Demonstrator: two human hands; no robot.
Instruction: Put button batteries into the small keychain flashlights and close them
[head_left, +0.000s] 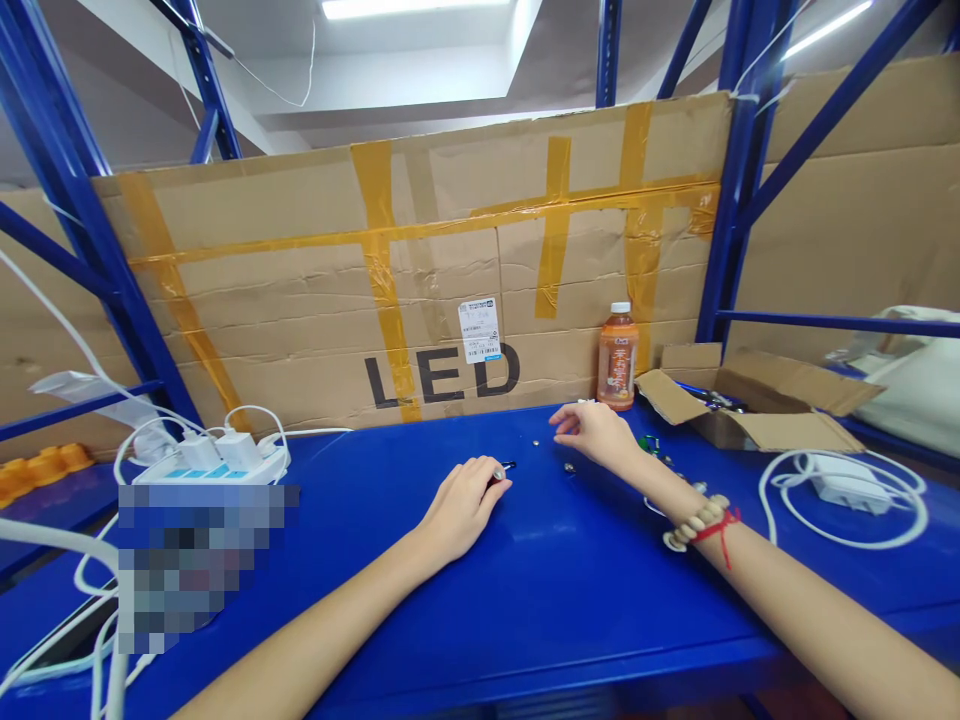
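Across one blue desk (420, 640), the right hand (602, 438) hung at two o'clock from the left hand (459, 508), fingers loosely curled, their grip unclear. The left's fingers pinched one dark-tipped piece (510, 465). Work looked partway: that piece gripped, two metal bits (569, 467) lying loose beyond, toward two o'clock.
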